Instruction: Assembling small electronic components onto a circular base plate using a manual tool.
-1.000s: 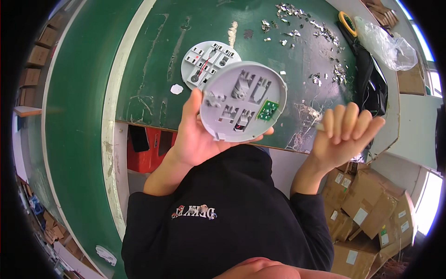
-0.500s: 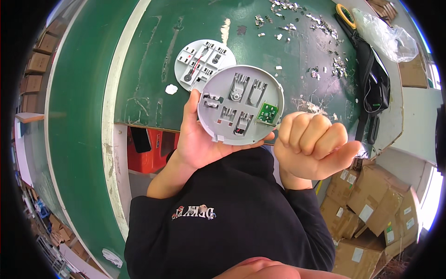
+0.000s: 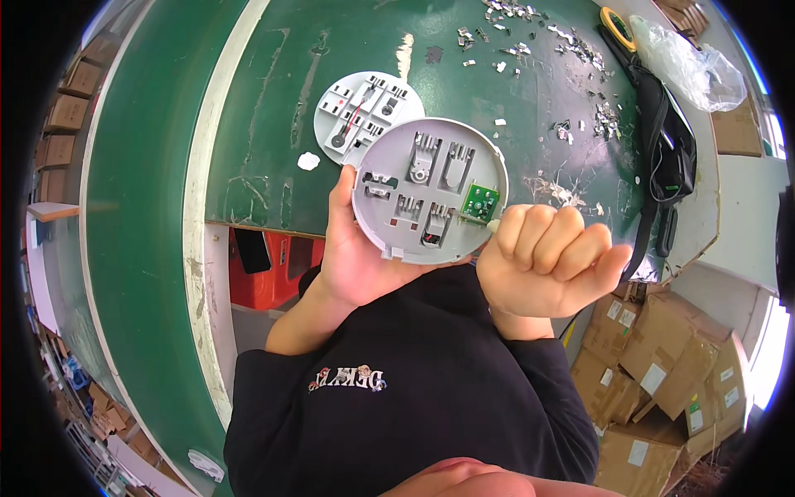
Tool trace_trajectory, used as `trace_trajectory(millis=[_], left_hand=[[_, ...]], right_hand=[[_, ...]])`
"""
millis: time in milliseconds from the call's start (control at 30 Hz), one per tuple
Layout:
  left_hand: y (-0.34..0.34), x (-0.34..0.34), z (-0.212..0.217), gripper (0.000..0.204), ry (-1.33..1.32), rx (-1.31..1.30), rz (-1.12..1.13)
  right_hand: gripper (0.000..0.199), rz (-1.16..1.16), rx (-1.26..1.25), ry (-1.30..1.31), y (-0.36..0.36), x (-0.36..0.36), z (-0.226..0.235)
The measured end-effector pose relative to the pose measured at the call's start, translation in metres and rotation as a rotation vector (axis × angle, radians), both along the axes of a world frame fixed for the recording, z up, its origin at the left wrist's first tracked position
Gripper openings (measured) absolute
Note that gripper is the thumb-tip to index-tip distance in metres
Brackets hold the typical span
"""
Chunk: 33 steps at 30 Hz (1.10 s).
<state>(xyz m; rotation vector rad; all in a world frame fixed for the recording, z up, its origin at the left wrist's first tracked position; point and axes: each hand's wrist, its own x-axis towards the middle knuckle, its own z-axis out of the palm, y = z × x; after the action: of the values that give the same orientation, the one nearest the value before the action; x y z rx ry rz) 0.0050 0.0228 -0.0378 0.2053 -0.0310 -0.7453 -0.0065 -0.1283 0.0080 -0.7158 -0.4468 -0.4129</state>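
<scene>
A round grey plastic housing (image 3: 432, 189) is gripped by my left hand (image 3: 349, 263), its thumb at the left rim and its fingers underneath. The open inside of the housing faces up, with several moulded slots and metal contacts. A small green circuit board (image 3: 480, 201) sits at its right side. My right hand (image 3: 551, 261) is closed in a fist just right of the rim. A small pale tip (image 3: 494, 225) shows by its curled fingers next to the board; what it belongs to is hidden. Behind the housing, a second round white-grey part (image 3: 333, 128) with red and black wires lies on the table.
Many small metal clips (image 3: 571, 54) are scattered over the green table (image 3: 265, 132) at the far right. A black bag (image 3: 667, 141), a yellow tape roll (image 3: 617, 29) and a clear plastic bag (image 3: 696, 70) lie along the right edge. Cardboard boxes (image 3: 662, 348) stand at lower right.
My right fist has moved slightly left, closer to the housing and the circuit board. The housing in my left hand has barely shifted.
</scene>
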Motion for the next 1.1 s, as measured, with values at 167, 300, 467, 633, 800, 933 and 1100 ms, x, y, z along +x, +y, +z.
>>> trace_trajectory(millis=[167, 300, 467, 633, 800, 933, 1100], left_hand=[[-0.002, -0.002, 0.001, 0.078, -0.053, 0.067, 0.049], [-0.003, -0.007, 0.001, 0.081, 0.172, -0.161, 0.074], [0.001, -0.003, -0.015, 0.086, 0.096, -0.221, -0.084], [0.000, -0.003, -0.011, 0.086, 0.084, -0.212, -0.060], [0.001, 0.001, -0.015, 0.085, -0.032, -0.270, -0.041], [-0.001, -0.002, -0.007, 0.085, 0.030, -0.335, -0.010], [-0.001, -0.008, -0.004, 0.084, 0.179, -0.328, 0.046]], right_hand=[[0.052, 0.007, 0.132, 0.025, 0.002, 0.001, 0.000], [0.051, 0.014, 0.162, 0.037, 0.005, 0.001, 0.002], [0.050, -0.002, 0.249, 0.029, 0.005, 0.000, 0.011], [0.048, -0.092, 0.116, -0.048, 0.008, -0.005, 0.014], [0.046, -0.163, 0.008, -0.122, 0.014, -0.007, 0.010], [0.045, -0.177, -0.037, -0.123, 0.016, -0.007, 0.006], [0.045, -0.165, -0.101, -0.108, 0.017, -0.006, 0.003]])
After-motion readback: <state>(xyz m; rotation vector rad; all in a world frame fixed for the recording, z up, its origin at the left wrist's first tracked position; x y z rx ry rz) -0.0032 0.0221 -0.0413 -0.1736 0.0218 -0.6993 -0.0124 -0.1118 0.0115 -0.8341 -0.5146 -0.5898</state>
